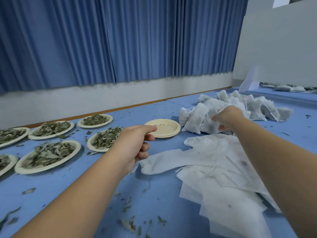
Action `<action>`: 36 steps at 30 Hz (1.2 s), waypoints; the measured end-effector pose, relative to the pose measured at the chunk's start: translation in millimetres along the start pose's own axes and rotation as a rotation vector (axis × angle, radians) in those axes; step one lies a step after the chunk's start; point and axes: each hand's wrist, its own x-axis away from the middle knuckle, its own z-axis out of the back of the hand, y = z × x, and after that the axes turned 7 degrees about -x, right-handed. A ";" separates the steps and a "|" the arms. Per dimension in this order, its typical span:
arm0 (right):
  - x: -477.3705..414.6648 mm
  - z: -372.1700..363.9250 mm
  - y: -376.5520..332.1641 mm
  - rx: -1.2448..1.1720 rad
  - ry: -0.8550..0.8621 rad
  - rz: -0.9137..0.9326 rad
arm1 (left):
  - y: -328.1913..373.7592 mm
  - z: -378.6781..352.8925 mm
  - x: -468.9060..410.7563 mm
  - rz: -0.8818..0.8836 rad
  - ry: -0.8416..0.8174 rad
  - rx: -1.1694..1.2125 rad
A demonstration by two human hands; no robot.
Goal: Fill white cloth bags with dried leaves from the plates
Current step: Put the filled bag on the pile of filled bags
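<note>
Several cream plates heaped with dried leaves [49, 154] lie at the left of the blue table. A stack of empty plates [163, 128] sits mid-table. My left hand [135, 143] hovers beside that stack with fingers loosely curled, holding nothing I can make out. My right hand [226, 116] reaches into the pile of filled white cloth bags [197, 117] at the right and grips one of them. Flat empty white bags [214, 160] lie spread under my right forearm.
Leaf crumbs are scattered over the blue tablecloth [154, 194]. A blue curtain [120, 40] and a grey wall close off the far side. More filled bags [288, 88] lie on another surface at the far right, next to a folded white paper [248, 83].
</note>
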 end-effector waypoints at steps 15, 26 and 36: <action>270.8 -84.3 -39.5 -0.380 -0.734 0.285 | -47.9 152.3 151.6 -0.207 0.143 -0.781; 357.1 -107.7 -24.1 0.128 -0.810 0.595 | -86.5 217.4 192.2 -0.095 0.026 -1.213; 294.1 -85.3 -26.6 -0.242 -0.786 0.303 | -59.9 170.6 135.3 -0.163 0.241 -0.484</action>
